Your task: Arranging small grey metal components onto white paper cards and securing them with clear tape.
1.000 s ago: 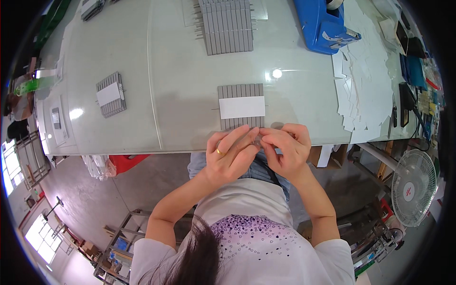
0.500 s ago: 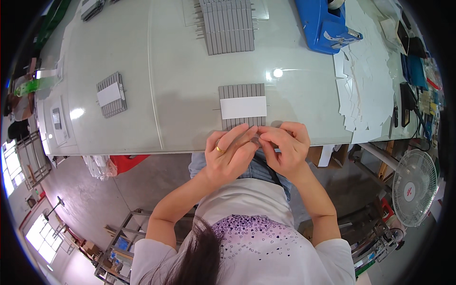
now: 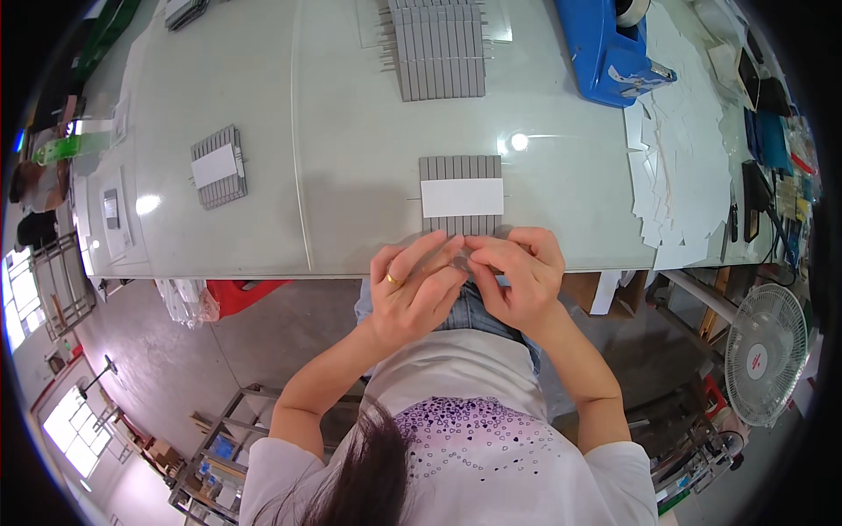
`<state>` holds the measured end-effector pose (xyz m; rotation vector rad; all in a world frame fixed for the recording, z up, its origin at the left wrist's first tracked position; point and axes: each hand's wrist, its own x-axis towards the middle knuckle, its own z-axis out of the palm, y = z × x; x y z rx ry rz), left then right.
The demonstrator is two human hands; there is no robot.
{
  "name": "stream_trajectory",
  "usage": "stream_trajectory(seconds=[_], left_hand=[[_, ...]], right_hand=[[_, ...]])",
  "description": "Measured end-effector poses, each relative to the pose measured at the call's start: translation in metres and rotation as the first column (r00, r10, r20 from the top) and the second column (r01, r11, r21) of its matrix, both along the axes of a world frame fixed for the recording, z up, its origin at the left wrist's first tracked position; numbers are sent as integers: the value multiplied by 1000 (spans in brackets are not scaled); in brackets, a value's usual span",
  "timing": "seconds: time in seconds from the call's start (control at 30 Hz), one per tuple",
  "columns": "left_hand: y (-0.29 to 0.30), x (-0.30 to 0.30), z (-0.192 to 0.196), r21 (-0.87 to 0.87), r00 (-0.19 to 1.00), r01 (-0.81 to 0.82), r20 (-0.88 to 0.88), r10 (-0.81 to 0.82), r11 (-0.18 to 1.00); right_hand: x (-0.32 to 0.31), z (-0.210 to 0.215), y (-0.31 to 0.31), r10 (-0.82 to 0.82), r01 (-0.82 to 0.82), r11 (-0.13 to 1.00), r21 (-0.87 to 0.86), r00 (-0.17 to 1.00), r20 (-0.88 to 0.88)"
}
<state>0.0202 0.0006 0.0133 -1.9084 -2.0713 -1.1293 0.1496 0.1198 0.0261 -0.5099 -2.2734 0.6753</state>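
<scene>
Seen from above, a person sits at a pale table [image 3: 351,123]. The left hand [image 3: 414,294] and right hand [image 3: 519,282] meet at its near edge, fingers bent, tips drawn close together; whether they grip something small cannot be told. Right at the fingertips lies a grey slatted panel [image 3: 460,167], crossed by a white paper band [image 3: 462,198]. At upper right, a blue dispenser [image 3: 603,57] holds a roll of tape [image 3: 633,12]. Below the table's edge, a white strip [image 3: 604,293] shows at a brown box [image 3: 579,288]; its contents are unclear.
</scene>
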Motion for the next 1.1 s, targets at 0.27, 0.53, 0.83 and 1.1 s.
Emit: stream_trajectory(seconds=[0.27, 0.53, 0.83, 1.1], left_hand=[[2, 1, -5, 6, 1000, -7, 22, 7, 1000], [0, 1, -4, 3, 997, 2, 79, -2, 1000], [5, -19, 31, -162, 884, -226, 380, 272, 961], [31, -21, 35, -246, 874, -290, 326, 361, 925]], right_hand=[[-4, -4, 0, -42, 42, 999, 29, 999, -1], [-3, -2, 0, -30, 30, 999, 29, 1000, -2], [0, 22, 9, -20, 32, 990, -140, 996, 91], [-11, 24, 11, -271, 329, 894, -305, 938, 216]])
